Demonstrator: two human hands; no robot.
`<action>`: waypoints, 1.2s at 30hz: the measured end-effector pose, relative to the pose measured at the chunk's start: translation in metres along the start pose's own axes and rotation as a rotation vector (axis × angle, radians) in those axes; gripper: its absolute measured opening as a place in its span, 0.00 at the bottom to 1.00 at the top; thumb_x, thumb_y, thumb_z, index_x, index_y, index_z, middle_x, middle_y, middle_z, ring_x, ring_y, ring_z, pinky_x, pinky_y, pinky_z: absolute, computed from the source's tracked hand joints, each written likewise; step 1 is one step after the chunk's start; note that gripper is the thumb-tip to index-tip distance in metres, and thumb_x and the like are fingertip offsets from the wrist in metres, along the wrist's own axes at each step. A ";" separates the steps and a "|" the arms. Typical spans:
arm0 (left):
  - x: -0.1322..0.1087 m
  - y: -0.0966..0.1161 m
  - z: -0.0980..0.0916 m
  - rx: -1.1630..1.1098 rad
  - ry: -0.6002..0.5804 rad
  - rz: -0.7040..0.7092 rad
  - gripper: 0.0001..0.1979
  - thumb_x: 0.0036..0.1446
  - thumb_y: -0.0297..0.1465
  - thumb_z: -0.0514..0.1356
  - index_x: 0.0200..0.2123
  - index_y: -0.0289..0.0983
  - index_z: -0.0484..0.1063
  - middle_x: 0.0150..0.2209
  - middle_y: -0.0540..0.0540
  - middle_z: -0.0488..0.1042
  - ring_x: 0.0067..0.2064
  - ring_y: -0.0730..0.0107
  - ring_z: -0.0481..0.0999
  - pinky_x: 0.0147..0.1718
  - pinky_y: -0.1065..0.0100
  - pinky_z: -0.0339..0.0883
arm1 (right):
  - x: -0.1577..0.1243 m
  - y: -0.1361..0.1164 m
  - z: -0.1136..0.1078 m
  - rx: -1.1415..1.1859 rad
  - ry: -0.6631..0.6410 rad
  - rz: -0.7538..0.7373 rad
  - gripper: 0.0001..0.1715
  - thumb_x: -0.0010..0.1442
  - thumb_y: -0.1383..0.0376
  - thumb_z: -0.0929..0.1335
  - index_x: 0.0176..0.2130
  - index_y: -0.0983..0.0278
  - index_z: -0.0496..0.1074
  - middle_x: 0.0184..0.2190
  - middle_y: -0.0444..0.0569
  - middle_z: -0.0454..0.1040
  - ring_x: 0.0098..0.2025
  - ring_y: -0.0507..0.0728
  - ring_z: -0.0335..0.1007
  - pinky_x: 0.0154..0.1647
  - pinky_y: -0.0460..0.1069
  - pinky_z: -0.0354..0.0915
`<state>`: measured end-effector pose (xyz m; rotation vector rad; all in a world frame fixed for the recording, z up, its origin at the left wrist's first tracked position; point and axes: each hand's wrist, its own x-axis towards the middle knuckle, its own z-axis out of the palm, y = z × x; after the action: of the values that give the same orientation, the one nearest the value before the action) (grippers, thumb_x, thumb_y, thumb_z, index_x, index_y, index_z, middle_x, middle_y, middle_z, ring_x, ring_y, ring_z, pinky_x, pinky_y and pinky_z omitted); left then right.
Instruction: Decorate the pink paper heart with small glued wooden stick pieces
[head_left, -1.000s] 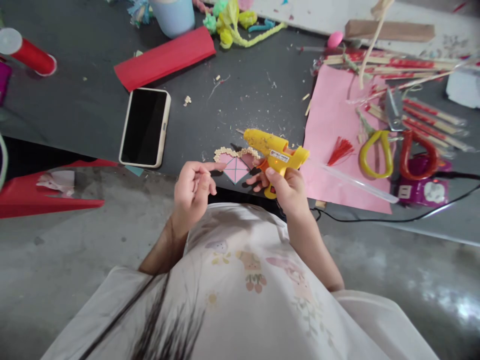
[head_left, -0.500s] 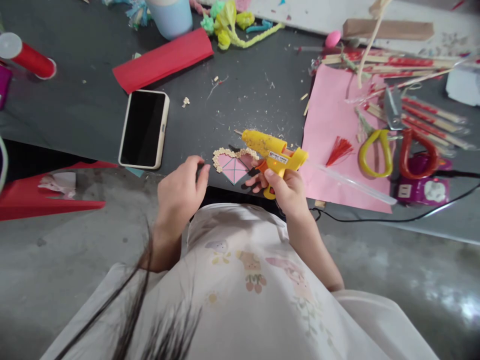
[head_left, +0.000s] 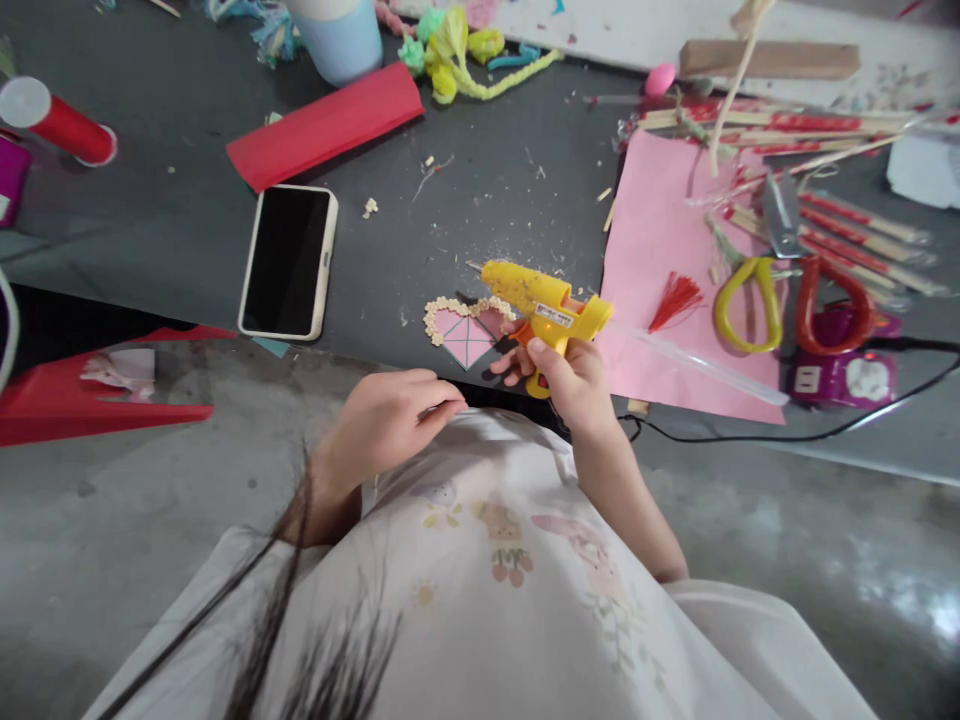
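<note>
My right hand (head_left: 574,385) grips a yellow glue gun (head_left: 544,295), its nozzle pointing left above the table. Under and left of the gun lies a pink paper heart (head_left: 466,338) crossed by dark lines. Small pale beige pieces (head_left: 442,312) edge its upper rim and left side; the gun and my fingers cover part of its right side. My left hand (head_left: 397,415) is at the table's front edge, below the heart, fingers pressed together and curled toward my clothing. Whether anything is pinched in its fingertips is hidden.
A phone (head_left: 289,262) and a red paper roll (head_left: 326,125) lie left. On the right are pink paper (head_left: 637,230), a red tassel (head_left: 676,300), scissors (head_left: 750,305), wrapped sticks (head_left: 862,225) and a purple box (head_left: 847,375) with a black cord. Beige bits (head_left: 370,207) lie behind the heart.
My left hand has come down and right, from beside the heart to the table's front edge, its fingers drawing together. The right hand and glue gun stay nearly still.
</note>
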<state>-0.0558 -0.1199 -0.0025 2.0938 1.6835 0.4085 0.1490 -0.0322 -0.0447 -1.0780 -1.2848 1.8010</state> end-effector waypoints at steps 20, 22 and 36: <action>0.022 0.007 0.038 0.214 0.231 -0.188 0.09 0.64 0.38 0.58 0.38 0.42 0.76 0.37 0.49 0.81 0.36 0.68 0.79 0.30 0.66 0.61 | -0.011 -0.014 -0.011 -0.031 0.091 -0.029 0.18 0.61 0.50 0.68 0.44 0.59 0.75 0.24 0.42 0.73 0.26 0.54 0.75 0.30 0.50 0.73; 0.022 0.007 0.038 0.214 0.230 -0.193 0.09 0.64 0.38 0.58 0.38 0.41 0.75 0.38 0.49 0.82 0.36 0.68 0.79 0.30 0.66 0.60 | -0.011 -0.013 -0.013 -0.031 0.111 -0.028 0.18 0.60 0.50 0.69 0.42 0.58 0.74 0.26 0.42 0.74 0.27 0.55 0.76 0.29 0.50 0.73; 0.028 0.004 0.033 0.199 0.234 -0.225 0.07 0.63 0.36 0.58 0.37 0.41 0.74 0.37 0.50 0.81 0.36 0.68 0.79 0.30 0.66 0.59 | -0.007 -0.011 -0.014 -0.022 0.122 -0.026 0.15 0.61 0.51 0.69 0.40 0.59 0.76 0.28 0.43 0.75 0.27 0.53 0.76 0.29 0.48 0.71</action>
<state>-0.0300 -0.0983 -0.0301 2.0224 2.1495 0.4445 0.1656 -0.0295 -0.0347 -1.1594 -1.2425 1.6791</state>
